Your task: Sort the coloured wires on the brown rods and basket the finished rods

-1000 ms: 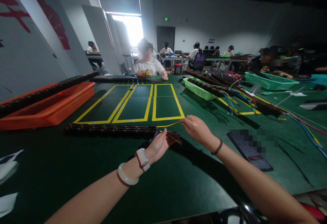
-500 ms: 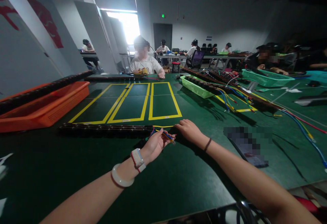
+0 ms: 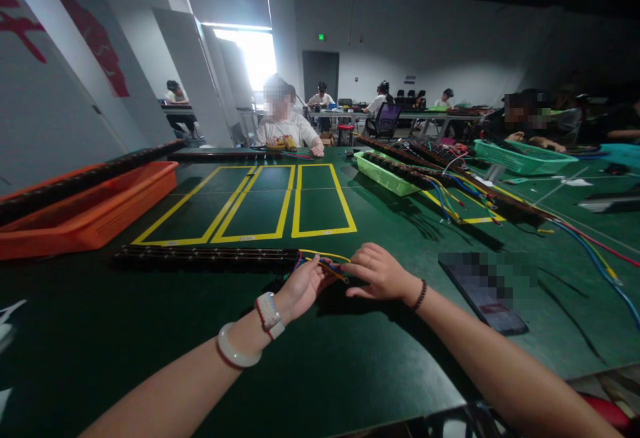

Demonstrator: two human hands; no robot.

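A long black wiring harness (image 3: pixel 210 256) lies across the green table in front of me. Coloured wires (image 3: pixel 334 267), blue and yellow among them, come out of its right end, some tipped with metal lugs. My left hand (image 3: pixel 303 286), palm up, is closed around these wires near the harness end. A yellow wire (image 3: pixel 327 255) arches above its fingers. My right hand (image 3: pixel 377 271) hovers just right of the wire ends, thumb and index finger apart. Its index fingertip meets or nearly touches the wires; I see nothing held in it.
Yellow taped rectangles (image 3: pixel 325 232) mark the table beyond the harness. An orange basket (image 3: pixel 100 221) stands left, with another harness across it. Green baskets (image 3: pixel 385 175) and more harnesses with loose wires are at right. A dark, partly blurred flat device (image 3: pixel 480 298) lies near my right forearm. A co-worker (image 3: pixel 290 125) sits opposite.
My right hand has left the far end of the yellow wire and come nearer, its fingers spreading beside the lugs. The yellow wire now bows upward. My left hand stays in place.
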